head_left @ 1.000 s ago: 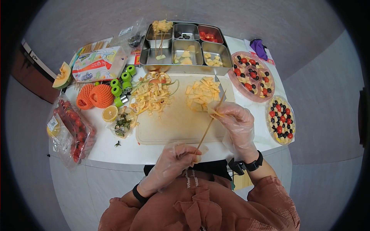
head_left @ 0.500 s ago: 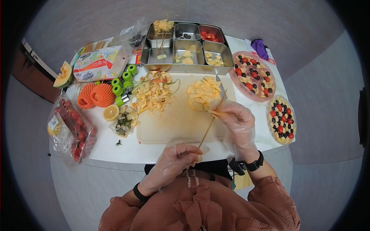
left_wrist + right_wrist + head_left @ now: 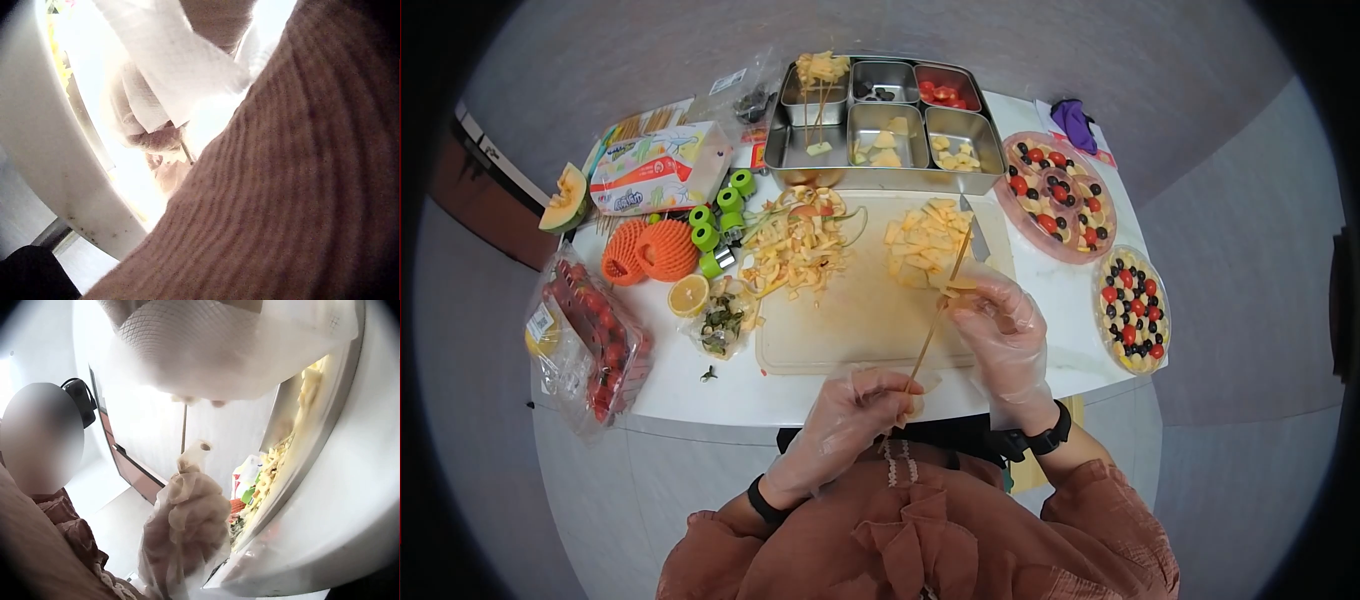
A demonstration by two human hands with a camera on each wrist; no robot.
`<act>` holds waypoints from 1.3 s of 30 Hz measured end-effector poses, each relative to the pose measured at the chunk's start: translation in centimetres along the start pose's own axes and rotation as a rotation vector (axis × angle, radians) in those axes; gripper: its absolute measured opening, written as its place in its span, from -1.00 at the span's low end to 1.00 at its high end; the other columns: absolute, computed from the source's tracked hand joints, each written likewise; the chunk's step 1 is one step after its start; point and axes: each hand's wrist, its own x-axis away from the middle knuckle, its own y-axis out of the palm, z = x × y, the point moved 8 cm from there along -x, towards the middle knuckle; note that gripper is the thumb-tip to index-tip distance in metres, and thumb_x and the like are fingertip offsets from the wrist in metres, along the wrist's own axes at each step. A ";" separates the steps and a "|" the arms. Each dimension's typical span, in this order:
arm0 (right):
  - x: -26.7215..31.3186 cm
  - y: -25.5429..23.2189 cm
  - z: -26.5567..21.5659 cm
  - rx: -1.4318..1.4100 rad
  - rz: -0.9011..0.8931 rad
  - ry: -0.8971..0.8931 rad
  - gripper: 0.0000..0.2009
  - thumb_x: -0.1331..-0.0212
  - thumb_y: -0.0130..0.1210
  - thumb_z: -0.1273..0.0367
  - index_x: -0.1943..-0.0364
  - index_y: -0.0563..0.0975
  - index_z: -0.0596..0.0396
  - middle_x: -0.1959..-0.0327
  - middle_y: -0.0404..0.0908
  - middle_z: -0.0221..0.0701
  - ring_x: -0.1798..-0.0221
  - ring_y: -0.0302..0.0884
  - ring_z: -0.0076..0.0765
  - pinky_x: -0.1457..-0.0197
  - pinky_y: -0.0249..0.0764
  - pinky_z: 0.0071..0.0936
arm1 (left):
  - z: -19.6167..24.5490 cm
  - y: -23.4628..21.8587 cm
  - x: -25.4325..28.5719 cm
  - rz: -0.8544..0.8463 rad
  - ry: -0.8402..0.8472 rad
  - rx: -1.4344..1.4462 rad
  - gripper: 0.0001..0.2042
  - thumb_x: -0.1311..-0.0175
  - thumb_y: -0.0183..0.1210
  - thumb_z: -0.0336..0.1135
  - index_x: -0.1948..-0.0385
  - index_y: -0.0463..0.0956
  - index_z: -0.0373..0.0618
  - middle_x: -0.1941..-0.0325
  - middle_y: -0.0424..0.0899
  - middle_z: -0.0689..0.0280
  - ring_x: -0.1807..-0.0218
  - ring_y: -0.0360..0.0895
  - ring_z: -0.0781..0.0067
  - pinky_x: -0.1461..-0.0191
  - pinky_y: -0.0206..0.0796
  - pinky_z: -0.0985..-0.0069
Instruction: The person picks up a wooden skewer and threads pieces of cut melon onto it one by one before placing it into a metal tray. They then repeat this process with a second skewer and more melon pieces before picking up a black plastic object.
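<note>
In the head view, my gloved left hand (image 3: 848,422) grips a thin wooden skewer (image 3: 926,346) near its lower end, in front of my body. The skewer slants up and to the right, above the near part of the cutting board (image 3: 850,335). My gloved right hand (image 3: 1012,340) pinches a thin, pale yellow piece of fruit (image 3: 962,288) against the skewer, below its upper tip. Past that hand lies a heap of cut yellow fruit pieces (image 3: 925,240) on the board. The right wrist view shows my left hand (image 3: 190,528) with fingers curled round the skewer (image 3: 184,430).
Peelings (image 3: 795,250) heap on the board's left side; a knife (image 3: 972,215) lies by the cut fruit. Behind stands a steel tray (image 3: 880,180) with fruit containers. Two fruit platters, one pink (image 3: 1012,205), sit right; packed tomatoes (image 3: 605,345) and green cutters (image 3: 703,236) left.
My right hand has shifted slightly left with the fruit piece, and the skewer's upper end has swung left, standing a little steeper. The left hand stays nearly in place.
</note>
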 end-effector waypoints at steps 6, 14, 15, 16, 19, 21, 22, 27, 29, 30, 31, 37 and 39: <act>-0.3 0.3 0.1 -0.012 -0.013 -0.044 -0.68 -0.09 0.28 0.60 0.03 0.55 0.19 0.00 0.63 -0.29 0.11 0.59 -0.50 0.01 0.50 -0.56 | 0.1 0.1 0.1 0.001 0.004 0.047 -0.85 -0.25 0.15 -0.51 0.20 0.62 -0.31 0.42 0.63 0.36 0.40 0.48 0.70 0.30 0.32 0.70; -0.1 0.1 -1.5 0.069 0.067 -0.165 -0.76 -0.08 0.27 0.62 0.16 0.55 0.19 0.11 0.65 -0.25 0.17 0.62 -0.38 0.09 0.51 -0.50 | -0.3 0.2 0.0 -0.025 -0.015 0.054 -0.86 -0.27 0.14 -0.51 0.20 0.62 -0.31 0.43 0.62 0.38 0.41 0.47 0.69 0.30 0.32 0.70; 0.0 0.0 -1.7 0.103 0.062 -0.236 -0.76 -0.07 0.27 0.63 0.16 0.56 0.18 0.12 0.66 -0.24 0.17 0.63 -0.33 0.08 0.51 -0.49 | -0.3 0.2 0.0 -0.025 -0.015 0.055 -0.86 -0.27 0.14 -0.51 0.20 0.62 -0.31 0.43 0.62 0.38 0.41 0.47 0.69 0.30 0.32 0.70; 0.0 0.1 -2.0 0.137 0.058 -0.307 -0.76 -0.05 0.27 0.63 0.17 0.56 0.18 0.13 0.66 -0.22 0.17 0.63 -0.28 0.08 0.51 -0.48 | -0.3 0.2 0.0 -0.021 -0.025 0.058 -0.86 -0.27 0.14 -0.51 0.20 0.62 -0.31 0.43 0.62 0.37 0.41 0.47 0.69 0.30 0.32 0.70; 0.0 0.2 -2.5 0.128 0.072 -0.333 -0.77 -0.05 0.27 0.64 0.19 0.57 0.18 0.16 0.65 -0.21 0.19 0.63 -0.22 0.09 0.51 -0.46 | -0.4 0.2 0.1 -0.018 -0.035 0.071 -0.86 -0.27 0.14 -0.52 0.20 0.61 -0.32 0.42 0.62 0.36 0.40 0.48 0.68 0.30 0.33 0.69; 0.0 0.3 -2.4 0.108 0.076 -0.325 -0.78 -0.05 0.27 0.63 0.20 0.57 0.18 0.17 0.65 -0.22 0.18 0.63 -0.21 0.10 0.51 -0.46 | -0.4 0.2 0.1 -0.018 -0.034 0.082 -0.86 -0.27 0.14 -0.52 0.20 0.61 -0.32 0.42 0.62 0.36 0.40 0.48 0.68 0.30 0.33 0.69; 0.0 0.2 -2.3 0.088 0.081 -0.317 -0.78 -0.06 0.26 0.63 0.20 0.57 0.18 0.18 0.65 -0.22 0.18 0.62 -0.20 0.10 0.50 -0.45 | -0.3 0.2 0.1 -0.021 -0.022 0.075 -0.86 -0.27 0.14 -0.52 0.20 0.61 -0.33 0.42 0.62 0.36 0.40 0.48 0.68 0.29 0.33 0.69; 0.1 0.1 -2.3 0.156 0.048 -0.324 -0.78 -0.05 0.26 0.63 0.20 0.57 0.17 0.19 0.64 -0.21 0.18 0.62 -0.17 0.11 0.50 -0.44 | -0.6 0.1 0.1 -0.019 -0.015 0.096 -0.86 -0.28 0.14 -0.51 0.20 0.61 -0.33 0.40 0.63 0.35 0.39 0.48 0.68 0.28 0.34 0.69; 0.1 0.2 -2.3 0.198 0.035 -0.333 -0.78 -0.04 0.26 0.63 0.20 0.57 0.17 0.19 0.64 -0.20 0.18 0.62 -0.16 0.12 0.50 -0.43 | -0.8 0.0 0.0 -0.019 -0.018 0.063 -0.86 -0.27 0.15 -0.50 0.20 0.61 -0.32 0.40 0.63 0.35 0.39 0.49 0.68 0.28 0.34 0.69; 0.0 0.1 -2.3 0.182 0.043 -0.341 -0.77 -0.03 0.27 0.63 0.21 0.58 0.17 0.20 0.64 -0.20 0.19 0.63 -0.15 0.12 0.50 -0.43 | -0.8 0.0 0.0 -0.019 -0.019 0.063 -0.86 -0.27 0.15 -0.50 0.20 0.61 -0.32 0.40 0.63 0.35 0.39 0.49 0.68 0.28 0.34 0.69; 0.0 0.0 -2.4 0.167 0.050 -0.350 -0.77 -0.02 0.28 0.63 0.21 0.58 0.17 0.20 0.64 -0.20 0.20 0.63 -0.15 0.13 0.50 -0.43 | -0.7 0.0 0.0 -0.017 -0.017 0.064 -0.86 -0.28 0.15 -0.50 0.20 0.61 -0.32 0.40 0.63 0.35 0.39 0.48 0.68 0.28 0.34 0.70; 0.0 0.1 -3.2 0.269 0.116 -0.367 -0.76 0.01 0.29 0.64 0.23 0.59 0.15 0.23 0.66 -0.19 0.23 0.64 -0.11 0.16 0.52 -0.41 | -0.5 0.2 0.0 -0.016 -0.003 0.032 -0.86 -0.29 0.15 -0.48 0.19 0.61 -0.31 0.40 0.63 0.36 0.40 0.48 0.69 0.29 0.34 0.71; -0.2 0.3 -3.5 0.283 0.110 -0.396 -0.77 0.02 0.30 0.63 0.24 0.60 0.15 0.24 0.66 -0.20 0.24 0.65 -0.12 0.17 0.53 -0.41 | -0.5 0.2 0.0 -0.014 -0.013 0.027 -0.86 -0.30 0.15 -0.47 0.19 0.61 -0.31 0.40 0.63 0.36 0.40 0.48 0.69 0.30 0.34 0.71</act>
